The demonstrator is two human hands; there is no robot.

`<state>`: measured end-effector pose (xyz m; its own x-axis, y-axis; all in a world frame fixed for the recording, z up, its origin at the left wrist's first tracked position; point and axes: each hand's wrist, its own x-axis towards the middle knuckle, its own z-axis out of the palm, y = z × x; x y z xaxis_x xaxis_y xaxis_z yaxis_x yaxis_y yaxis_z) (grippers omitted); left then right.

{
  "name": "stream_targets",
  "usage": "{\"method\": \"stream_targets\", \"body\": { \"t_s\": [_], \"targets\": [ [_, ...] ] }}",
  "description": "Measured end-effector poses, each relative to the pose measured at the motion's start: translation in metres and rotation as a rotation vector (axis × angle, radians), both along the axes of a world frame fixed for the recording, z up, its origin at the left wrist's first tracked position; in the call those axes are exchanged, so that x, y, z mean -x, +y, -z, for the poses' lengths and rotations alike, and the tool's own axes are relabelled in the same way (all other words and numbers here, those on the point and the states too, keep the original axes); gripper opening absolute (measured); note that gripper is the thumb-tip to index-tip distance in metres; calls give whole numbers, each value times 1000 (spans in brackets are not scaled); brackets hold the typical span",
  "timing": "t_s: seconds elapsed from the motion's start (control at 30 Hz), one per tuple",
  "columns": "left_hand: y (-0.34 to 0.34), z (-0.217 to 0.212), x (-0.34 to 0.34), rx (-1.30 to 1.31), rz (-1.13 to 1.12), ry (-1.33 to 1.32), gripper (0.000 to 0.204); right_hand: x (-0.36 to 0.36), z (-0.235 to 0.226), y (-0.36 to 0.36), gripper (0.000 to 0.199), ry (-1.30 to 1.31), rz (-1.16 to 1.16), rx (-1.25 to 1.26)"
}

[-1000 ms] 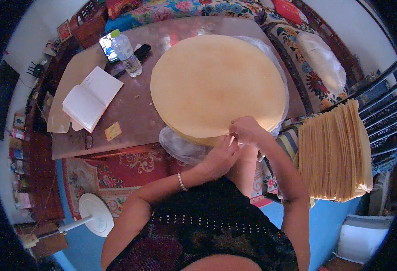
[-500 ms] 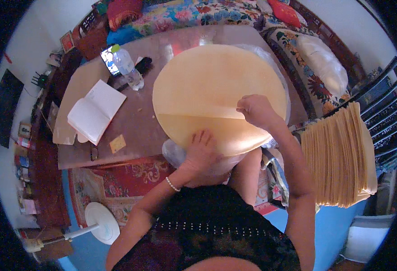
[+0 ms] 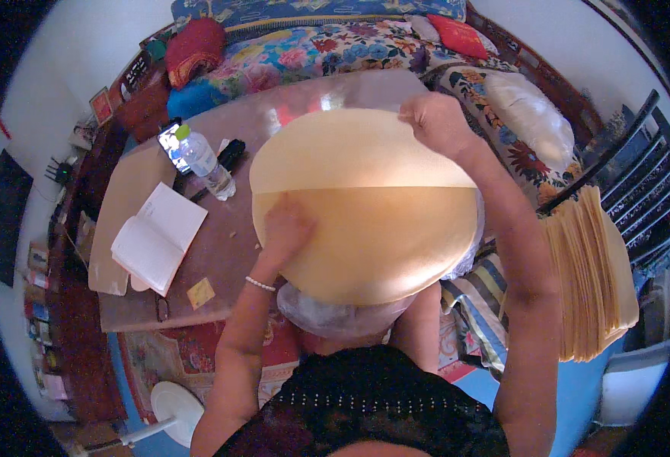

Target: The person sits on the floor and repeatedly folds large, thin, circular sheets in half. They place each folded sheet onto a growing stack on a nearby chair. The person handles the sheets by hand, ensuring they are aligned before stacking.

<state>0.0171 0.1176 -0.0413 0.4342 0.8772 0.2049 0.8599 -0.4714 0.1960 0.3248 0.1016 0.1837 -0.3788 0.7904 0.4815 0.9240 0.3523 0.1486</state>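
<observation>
Upon the pile of rounds on the table, the left hand, finger spread indeterminable, rests beside the crease of a pale, smooth sheet doubled away, whose far edge the right hand appears to pinch, this folding step judged to need edges matched next.

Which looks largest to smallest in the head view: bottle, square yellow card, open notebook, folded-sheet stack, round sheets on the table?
1. Round sheets
2. Folded-sheet stack
3. Open notebook
4. Bottle
5. Square yellow card
</observation>
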Motion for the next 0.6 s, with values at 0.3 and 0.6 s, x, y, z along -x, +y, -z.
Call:
{"method": "stream_targets", "body": {
  "t_s": [0.3, 0.6],
  "targets": [
    [147, 3, 39, -396, -293, -904, 58, -45, -62, 43, 8, 140, 40, -237],
    [173, -161, -14, 111, 219, -1272, 26, -84, -151, 26, 13, 69, 31, -470]
  ]
}}
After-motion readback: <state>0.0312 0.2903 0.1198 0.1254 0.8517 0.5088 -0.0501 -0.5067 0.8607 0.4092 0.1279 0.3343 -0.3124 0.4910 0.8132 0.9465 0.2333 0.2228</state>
